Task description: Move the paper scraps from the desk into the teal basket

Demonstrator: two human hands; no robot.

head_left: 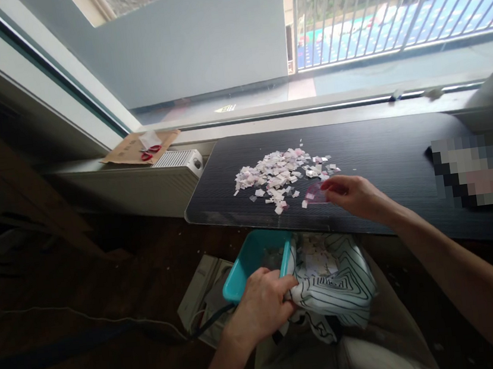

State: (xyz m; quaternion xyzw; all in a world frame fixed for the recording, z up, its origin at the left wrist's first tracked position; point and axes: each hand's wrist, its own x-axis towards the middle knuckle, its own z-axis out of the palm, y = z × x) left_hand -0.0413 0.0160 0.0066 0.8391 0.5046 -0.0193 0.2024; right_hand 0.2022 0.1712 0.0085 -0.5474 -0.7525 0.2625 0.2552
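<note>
Bright daylight comes in through the big window [255, 39], and the ledge [266, 125] under it looks washed out and white. The dark surface [386, 149] has a soft shine. Down low, the floor [123, 313] is very dark and hard to see. Things near the sides look stretched. The paper bits [276, 172] look a little fuzzy, and big blocky squares [478, 171] cover a spot on the right.

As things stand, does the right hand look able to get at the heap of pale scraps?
Most likely yes: the right hand, holding a pinkish clear sheet, is right beside the heap of pale scraps on the dark tabletop, and nothing visible blocks the way.
</note>
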